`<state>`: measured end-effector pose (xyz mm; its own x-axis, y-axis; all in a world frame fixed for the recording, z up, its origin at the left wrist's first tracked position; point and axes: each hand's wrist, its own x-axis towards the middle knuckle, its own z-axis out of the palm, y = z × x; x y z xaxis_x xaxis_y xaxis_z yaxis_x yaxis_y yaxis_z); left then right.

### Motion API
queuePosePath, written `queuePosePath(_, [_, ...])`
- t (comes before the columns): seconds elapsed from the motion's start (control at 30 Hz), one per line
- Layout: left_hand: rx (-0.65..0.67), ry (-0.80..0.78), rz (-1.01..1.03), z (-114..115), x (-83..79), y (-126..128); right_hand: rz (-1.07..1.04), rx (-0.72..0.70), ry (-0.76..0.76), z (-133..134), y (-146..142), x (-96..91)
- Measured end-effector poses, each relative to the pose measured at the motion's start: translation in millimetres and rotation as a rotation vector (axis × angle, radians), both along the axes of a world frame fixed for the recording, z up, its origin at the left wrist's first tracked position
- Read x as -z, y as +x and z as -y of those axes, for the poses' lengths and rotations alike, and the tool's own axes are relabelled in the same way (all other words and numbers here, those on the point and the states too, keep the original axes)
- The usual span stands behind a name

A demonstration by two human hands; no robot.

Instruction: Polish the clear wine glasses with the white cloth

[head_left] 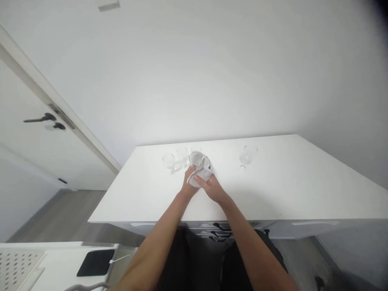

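Above the white cabinet top (273, 186): slip risk

Right hand (212, 187) pinches thin white cloth (203, 174) around clear round glass (196, 158); left hand (188, 182): fingers hidden, I cannot tell. Slack cloth could cause a drop; drifting left could topple clear stemmed glasses (168, 160).

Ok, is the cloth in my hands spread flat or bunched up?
Bunched up: the cloth lies in folds against the held glass, its edges curling.

Head-worn view, forward and down
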<state>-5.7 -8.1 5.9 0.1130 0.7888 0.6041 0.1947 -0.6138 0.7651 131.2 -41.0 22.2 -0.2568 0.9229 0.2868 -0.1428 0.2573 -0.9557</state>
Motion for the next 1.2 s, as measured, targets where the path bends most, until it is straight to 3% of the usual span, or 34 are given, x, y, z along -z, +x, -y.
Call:
queuePosePath(0.1, [0.006, 0.021, -0.026, 0, 1.3, -2, -0.035, -0.077, -0.013, -4, 15, -2.9])
queuePosePath(0.23, [0.046, 0.011, -0.067, 3, 3.2, 3, -0.007, 0.101, 0.087, -7, 26, -2.9])
queuePosePath(0.4, [0.125, -0.044, -0.110, -2, -1.7, 25, 0.211, 0.173, 0.194, -9, 44, -12.1])
queuePosePath(0.57, [0.308, -0.122, -0.059, -28, -18.7, 43, 0.216, 0.555, 0.127, -22, 63, -12.5])
queuePosePath(0.67, [0.276, -0.171, 0.090, -41, -21.1, 48, 0.119, 0.753, 0.049, -30, 74, -7.4])
queuePosePath(0.73, [0.218, -0.207, 0.235, -45, -19.1, 51, 0.013, 0.661, -0.052, -32, 79, -4.6])
queuePosePath(0.8, [0.218, -0.262, 0.415, -45, -17.0, 55, -0.061, 0.390, -0.173, -30, 81, -2.5])
queuePosePath(0.87, [0.323, -0.347, 0.561, -41, -15.6, 60, -0.059, 0.131, -0.257, -26, 78, -0.3])
queuePosePath(0.93, [0.454, -0.428, 0.608, -37, -14.8, 63, -0.002, 0.028, -0.271, -22, 72, 1.9])
queuePosePath(1.03, [0.470, -0.443, 0.605, -32, -12.9, 66, 0.074, 0.000, -0.254, -20, 65, 2.8])
queuePosePath(1.2, [0.268, -0.303, 0.474, -35, -10.8, 62, 0.272, 0.298, -0.117, -17, 65, -3.7])
